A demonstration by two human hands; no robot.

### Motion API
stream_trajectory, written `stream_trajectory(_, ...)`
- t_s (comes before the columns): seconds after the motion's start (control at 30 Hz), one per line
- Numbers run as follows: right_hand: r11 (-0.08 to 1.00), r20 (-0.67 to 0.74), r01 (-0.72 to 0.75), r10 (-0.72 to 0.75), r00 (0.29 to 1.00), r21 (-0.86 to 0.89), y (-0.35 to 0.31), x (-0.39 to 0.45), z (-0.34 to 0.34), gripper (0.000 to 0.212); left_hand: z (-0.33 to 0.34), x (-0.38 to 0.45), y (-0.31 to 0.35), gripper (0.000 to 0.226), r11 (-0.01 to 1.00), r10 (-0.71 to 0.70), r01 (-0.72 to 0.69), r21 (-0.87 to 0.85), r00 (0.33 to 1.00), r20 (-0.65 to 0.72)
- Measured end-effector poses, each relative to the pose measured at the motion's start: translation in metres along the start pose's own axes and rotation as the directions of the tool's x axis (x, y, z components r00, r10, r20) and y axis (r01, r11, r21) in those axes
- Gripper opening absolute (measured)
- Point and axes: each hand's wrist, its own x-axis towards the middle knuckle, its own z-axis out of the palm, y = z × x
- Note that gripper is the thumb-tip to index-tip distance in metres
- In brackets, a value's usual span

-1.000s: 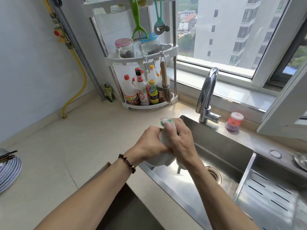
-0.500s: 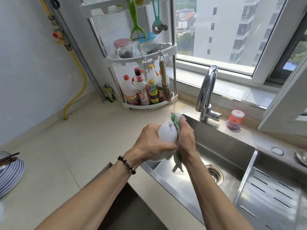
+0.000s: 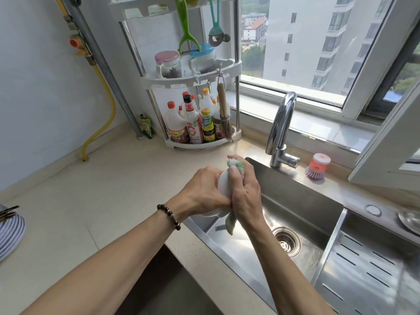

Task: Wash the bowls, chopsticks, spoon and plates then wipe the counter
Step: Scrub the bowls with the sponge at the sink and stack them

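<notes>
A small round white bowl (image 3: 222,183) is held up over the left edge of the shiny steel sink (image 3: 295,201). Most of it is hidden by the two hands. The left hand (image 3: 204,189) grips the bowl from the left, with its fingers curled round the side. The right hand (image 3: 246,192) presses a green and white cloth (image 3: 236,165) on the bowl, with its fingers curled over the cloth. One end of the cloth pokes out on top of the bowl. The other end hangs down under the hands, above the sink floor. A dark bead bracelet (image 3: 169,216) sits on the left wrist.

In the sink floor, to the right of the hands, is a round metal drain (image 3: 286,242). Behind the sink stands a tall curved silver tap (image 3: 280,128). Near it, to the right, a pink and purple dish brush (image 3: 317,166) sits on the steel edge. To the right of the sink bowl is a steel draining board with slots (image 3: 368,269).

The pale stone counter (image 3: 91,201) runs off to the left. At its far left edge is a stack of blue striped plates (image 3: 11,235) with dark chopsticks (image 3: 8,211) lying on top. In the back corner stands a white corner rack (image 3: 193,76). It has sauce bottles (image 3: 193,123) on the bottom shelf and two jars on the shelf above. A green peeler (image 3: 186,28) hangs from the top.
</notes>
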Motion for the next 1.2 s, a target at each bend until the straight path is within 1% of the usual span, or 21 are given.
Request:
stream_trajectory(0.07,0.971,-0.002,-0.140,0.143,0.990,0.196,-0.002,0.007,-0.010,0.031,-0.003,-0.004,0.004,0.028,0.999,0.039,-0.038,-0.021,0.998,0.043)
stream_trajectory(0.17,0.764,0.148,-0.433,0.416,0.897,0.479,-0.008,0.020,-0.029,0.046,-0.009,-0.014,0.009,0.034,0.976,0.124,-0.101,-0.193,0.986,0.112)
stream_trajectory(0.27,0.640,0.247,-0.516,0.466,0.850,0.569,-0.010,0.025,-0.038,0.065,-0.013,-0.017,0.010,0.051,0.942,0.176,-0.137,-0.307,0.979,0.101)
stream_trajectory(0.37,0.697,0.198,-0.495,0.466,0.862,0.519,-0.007,0.029,-0.041,0.058,-0.021,-0.012,0.009,0.041,0.951,0.108,-0.047,-0.305,0.977,0.184)
stream_trajectory(0.43,0.803,0.133,-0.456,0.441,0.888,0.383,-0.006,0.029,-0.039,0.047,-0.026,-0.006,0.011,0.031,0.973,0.026,0.036,-0.230,0.965,0.263)
stream_trajectory(0.5,0.874,0.112,-0.410,0.394,0.912,0.260,-0.007,0.031,-0.034,0.041,-0.025,-0.003,0.013,0.028,0.985,-0.038,0.082,-0.152,0.962,0.269)
stream_trajectory(0.57,0.883,0.086,-0.376,0.367,0.926,0.280,-0.012,0.033,-0.029,0.042,-0.019,-0.002,0.011,0.027,0.983,-0.062,0.098,-0.154,0.973,0.224)
stream_trajectory(0.63,0.917,0.086,-0.305,0.293,0.952,0.256,-0.017,0.028,-0.023,0.054,-0.011,-0.003,0.008,0.022,0.978,-0.075,0.100,-0.185,0.987,0.139)
stream_trajectory(0.67,0.953,0.119,-0.239,0.220,0.968,0.187,-0.016,0.023,-0.018,0.057,-0.008,-0.003,0.005,0.019,0.977,-0.085,0.098,-0.191,0.994,0.074)
stream_trajectory(0.73,0.995,0.186,-0.034,0.051,0.981,-0.096,-0.012,0.009,-0.005,0.053,-0.002,0.001,-0.003,0.012,0.982,-0.090,0.079,-0.171,0.994,-0.062)
stream_trajectory(0.8,0.981,0.201,0.069,-0.031,0.979,-0.183,-0.010,0.004,0.002,0.052,0.001,0.002,-0.009,0.009,0.984,-0.069,0.050,-0.171,0.992,-0.105)
stream_trajectory(0.83,0.995,0.161,0.010,0.007,0.987,-0.102,-0.011,0.008,0.000,0.052,0.002,0.001,-0.009,0.011,0.981,-0.058,0.040,-0.190,0.994,-0.094)
stream_trajectory(0.87,0.990,0.111,-0.126,0.118,0.987,0.070,-0.015,0.016,-0.003,0.052,0.002,-0.001,-0.008,0.015,0.976,-0.055,0.037,-0.214,0.995,-0.080)
stream_trajectory(0.9,0.942,0.096,-0.255,0.239,0.966,0.217,-0.015,0.023,-0.006,0.052,0.003,-0.003,-0.007,0.019,0.973,-0.055,0.035,-0.228,0.995,-0.081)
stream_trajectory(0.93,0.907,0.093,-0.295,0.280,0.955,0.299,-0.014,0.026,-0.007,0.050,0.003,-0.003,-0.005,0.020,0.971,-0.057,0.033,-0.236,0.994,-0.095)
stream_trajectory(0.97,0.922,0.083,-0.259,0.246,0.966,0.288,-0.016,0.024,-0.004,0.046,0.003,-0.002,-0.005,0.018,0.970,-0.062,0.032,-0.242,0.991,-0.119)
stream_trajectory(1.03,0.998,0.081,-0.049,0.046,0.996,0.034,-0.015,0.013,0.006,0.041,0.000,0.005,-0.010,0.015,0.968,-0.077,0.032,-0.249,0.981,-0.175)
stream_trajectory(1.07,0.998,0.082,0.010,-0.006,0.997,-0.055,-0.012,0.007,0.010,0.039,-0.002,0.007,-0.012,0.014,0.968,-0.076,0.030,-0.250,0.982,-0.174)
stream_trajectory(1.1,0.999,0.085,0.004,0.000,0.996,-0.046,-0.011,0.006,0.010,0.036,-0.002,0.006,-0.013,0.013,0.969,-0.061,0.022,-0.246,0.986,-0.153)
stream_trajectory(1.17,0.954,0.079,-0.195,0.181,0.980,0.228,-0.015,0.016,0.004,0.033,-0.001,0.002,-0.014,0.018,0.976,-0.028,0.005,-0.217,0.994,-0.104)
stream_trajectory(1.2,0.878,0.084,-0.304,0.295,0.952,0.370,-0.015,0.024,0.000,0.037,0.001,-0.001,-0.013,0.021,0.978,-0.019,-0.002,-0.209,0.995,-0.095)
